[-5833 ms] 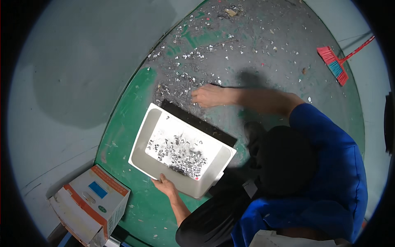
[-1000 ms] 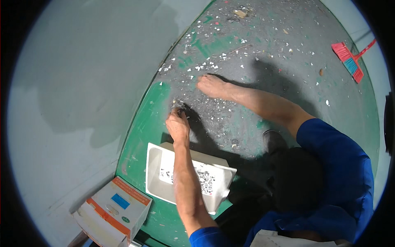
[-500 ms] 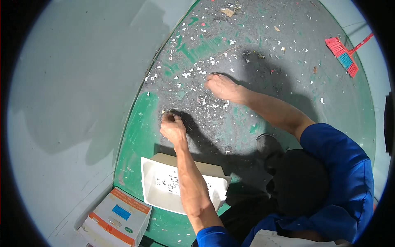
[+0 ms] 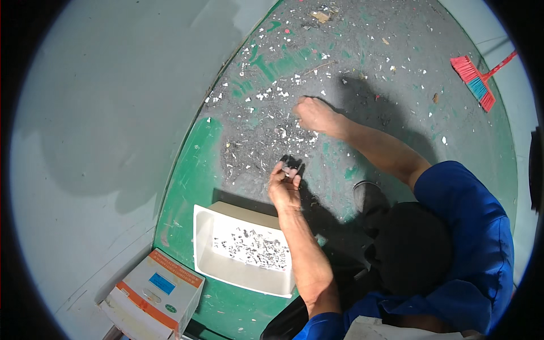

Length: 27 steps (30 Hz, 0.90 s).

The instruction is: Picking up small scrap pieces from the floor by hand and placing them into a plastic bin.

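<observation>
My right hand point(image 4: 317, 115) is low over the dirty grey floor point(image 4: 334, 144), fingertips pinched together and pointing left among small scattered pieces. Whatever it pinches is hidden. My left hand point(image 4: 285, 187) is nearer to me, palm turned partly up and fingers curled. A pale bit seems to show between its fingers, too small to name. White and dark scraps point(image 4: 280, 133) lie thickly between and beyond the hands. Beside my left forearm stands a white plastic tub point(image 4: 229, 265), with many small dark pieces point(image 4: 249, 249) spread over its bottom.
A white and orange cardboard box point(image 4: 164, 288) stands against the wall point(image 4: 107, 141) at lower left. A red and blue broom head point(image 4: 475, 84) leans at the far right. My dark shoe point(image 4: 368, 198) is right of my left hand. A brown scrap point(image 4: 321, 17) lies far off.
My left hand has moved right and slightly nearer to me, uncovering more of the tub's inside. My right hand has shifted slightly right, still pinched. The view has shifted a little.
</observation>
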{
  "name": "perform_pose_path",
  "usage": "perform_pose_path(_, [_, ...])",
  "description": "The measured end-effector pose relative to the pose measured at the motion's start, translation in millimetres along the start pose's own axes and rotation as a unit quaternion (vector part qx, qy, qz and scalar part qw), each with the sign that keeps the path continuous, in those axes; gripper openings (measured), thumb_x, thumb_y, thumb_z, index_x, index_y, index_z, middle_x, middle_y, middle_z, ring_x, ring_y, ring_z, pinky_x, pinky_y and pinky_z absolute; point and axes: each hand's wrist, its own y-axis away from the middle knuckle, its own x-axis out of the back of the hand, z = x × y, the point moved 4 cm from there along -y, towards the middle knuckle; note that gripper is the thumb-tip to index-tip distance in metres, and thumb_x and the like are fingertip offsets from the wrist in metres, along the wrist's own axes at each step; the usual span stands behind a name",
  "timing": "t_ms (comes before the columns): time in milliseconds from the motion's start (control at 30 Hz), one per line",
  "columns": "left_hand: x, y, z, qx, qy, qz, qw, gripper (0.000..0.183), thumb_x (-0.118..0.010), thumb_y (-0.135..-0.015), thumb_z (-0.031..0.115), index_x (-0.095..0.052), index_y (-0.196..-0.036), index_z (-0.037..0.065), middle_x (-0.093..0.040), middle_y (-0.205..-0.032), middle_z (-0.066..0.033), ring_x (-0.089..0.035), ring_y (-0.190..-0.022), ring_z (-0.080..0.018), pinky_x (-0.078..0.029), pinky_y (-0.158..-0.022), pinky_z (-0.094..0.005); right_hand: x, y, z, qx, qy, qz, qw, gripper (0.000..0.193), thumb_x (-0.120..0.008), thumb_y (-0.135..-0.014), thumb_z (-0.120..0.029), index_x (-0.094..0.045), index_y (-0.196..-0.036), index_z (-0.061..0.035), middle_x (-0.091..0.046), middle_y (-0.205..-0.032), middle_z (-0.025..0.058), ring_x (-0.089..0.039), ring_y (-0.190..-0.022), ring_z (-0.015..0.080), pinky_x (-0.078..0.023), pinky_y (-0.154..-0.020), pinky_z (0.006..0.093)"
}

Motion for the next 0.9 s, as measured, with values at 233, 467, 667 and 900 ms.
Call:
perform_pose_path(233, [-16, -4, -32, 0.05, 0.077, -0.087, 0.992, 0.034, -0.048, -0.101, 0.018, -0.052, -0.13, 0.002, -0.063, -0.103, -0.0112, -0.065, -0.083, -0.0207, -0.059, -0.071, -0.0329, 33, 48, -65, 0.074, -0.237, -0.095, 0.964, 0.021, -0.066, -0.073, -0.007, -0.071, -0.093, 0.0, -0.068, -0.093, 0.0213, -0.067, -0.093, 0.0367, -0.052, -0.085, 0.0448])
perform_pose_path(467, [-6, -16, -38, 0.025, 0.131, -0.065, 0.989, 0.031, -0.045, -0.103, 0.017, -0.054, -0.125, -0.002, -0.063, -0.108, -0.0142, -0.066, -0.093, -0.027, -0.059, -0.08, -0.0395, 14, 27, -29, 0.092, -0.042, 0.02, 0.995, 0.02, -0.06, -0.076, 0.0, -0.071, -0.092, 0.002, -0.064, -0.1, 0.0224, -0.068, -0.087, 0.0398, -0.056, -0.077, 0.0472])
perform_pose_path(667, [3, -11, -38, 0.019, 0.14, -0.059, 0.988, 0.034, -0.044, -0.102, 0.016, -0.051, -0.13, -0.002, -0.062, -0.115, -0.0154, -0.065, -0.097, -0.0264, -0.058, -0.083, -0.0403, -4, 18, -26, 0.083, 0.056, -0.024, 0.995, 0.015, -0.06, -0.076, -0.001, -0.069, -0.087, 0.0042, -0.063, -0.097, 0.0252, -0.068, -0.088, 0.0409, -0.057, -0.074, 0.0464])
perform_pose_path(900, [-10, -13, -46, 0.041, 0.208, -0.075, 0.974, 0.035, -0.042, -0.104, 0.023, -0.054, -0.123, -0.003, -0.062, -0.115, -0.0158, -0.065, -0.1, -0.0282, -0.056, -0.088, -0.0441, 23, 61, -71, 0.152, -0.226, -0.086, 0.958, 0.018, -0.063, -0.076, -0.007, -0.07, -0.092, -0.0013, -0.064, -0.099, 0.0185, -0.066, -0.09, 0.0372, -0.053, -0.08, 0.044])
